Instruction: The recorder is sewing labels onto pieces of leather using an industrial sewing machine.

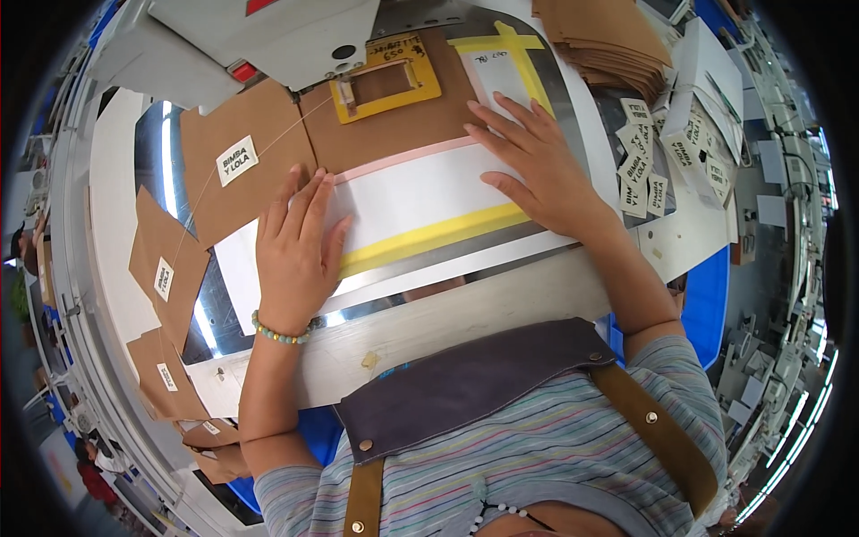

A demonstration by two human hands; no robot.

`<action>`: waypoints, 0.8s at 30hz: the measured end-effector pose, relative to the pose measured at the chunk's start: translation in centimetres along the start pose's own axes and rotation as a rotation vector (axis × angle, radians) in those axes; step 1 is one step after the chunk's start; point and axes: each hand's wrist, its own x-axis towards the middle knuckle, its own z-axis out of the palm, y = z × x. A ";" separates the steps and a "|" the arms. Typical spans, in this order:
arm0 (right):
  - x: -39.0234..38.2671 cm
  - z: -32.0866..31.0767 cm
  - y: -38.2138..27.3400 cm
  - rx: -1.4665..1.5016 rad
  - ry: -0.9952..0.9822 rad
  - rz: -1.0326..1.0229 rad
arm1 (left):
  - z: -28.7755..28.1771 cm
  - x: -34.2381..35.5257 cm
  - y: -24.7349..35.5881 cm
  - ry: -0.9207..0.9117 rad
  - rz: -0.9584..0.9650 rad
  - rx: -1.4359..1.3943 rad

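My left hand [300, 237] rests with extended fingers on a white, tape-edged guide [403, 206], its fingertips at the edge of a brown piece [394, 130]. My right hand [528, 170] lies spread over the guide’s right part, fingertips near that piece’s right side. A yellow rectangular frame [389, 106] sits on the brown piece beneath a white sewing machine head [286, 45]. Left of it lies another brown piece [250, 201] with a white label [235, 157]; a thread crosses it toward more labelled brown pieces [157, 233].
At the back right are a stack of brown pieces [601, 36], loose white labels [642, 157] and an open white box [707, 89]. Blue bins [702, 313] flank the pale table edge [447, 322]. Other people [94, 461] appear at the far left rim.
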 end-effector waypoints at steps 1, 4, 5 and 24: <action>-0.1 -0.2 -0.1 0.007 0.002 0.014 | 0.1 0.0 0.0 0.013 -0.001 -0.025; -0.1 -0.2 -0.2 0.014 0.009 0.022 | -0.1 0.4 0.3 0.064 -0.007 -0.046; -0.1 -0.2 -0.1 0.011 0.011 0.019 | -0.1 0.5 0.4 0.062 -0.007 -0.046; -0.5 0.5 0.2 -0.038 0.032 0.002 | 0.0 0.3 0.5 -0.032 -0.070 -0.033</action>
